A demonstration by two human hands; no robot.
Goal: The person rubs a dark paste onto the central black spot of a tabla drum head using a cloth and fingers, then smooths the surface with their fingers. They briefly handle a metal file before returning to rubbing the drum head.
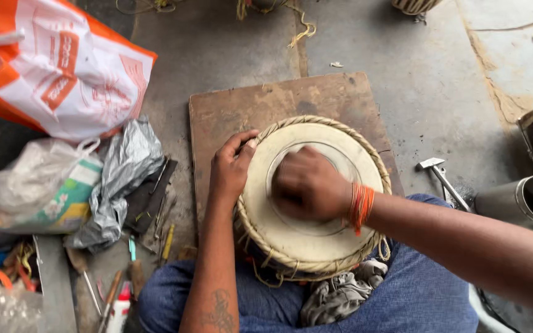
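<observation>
The drum (313, 197) sits upright between your knees, its lower edge over your blue-trousered lap and its far edge over a worn brown wooden board (279, 105) on the grey concrete floor. Its head is a smooth, pale cream skin, round, with a fainter inner ring, and a braided straw-coloured hoop runs all around the rim; loose cord ends hang below.

Your left hand (229, 169) grips the rim on the left side, fingers curled over the braid, thumb on the skin. Your right hand (306, 185) presses on the middle of the skin with fingers folded in; it is blurred, so you cannot tell whether it holds anything. Orange threads (361, 206) wrap that wrist.

A crumpled grey rag (340, 296) lies just beside the drum's base on your lap. A metal hammer (442, 179) lies on the floor to the right.
</observation>
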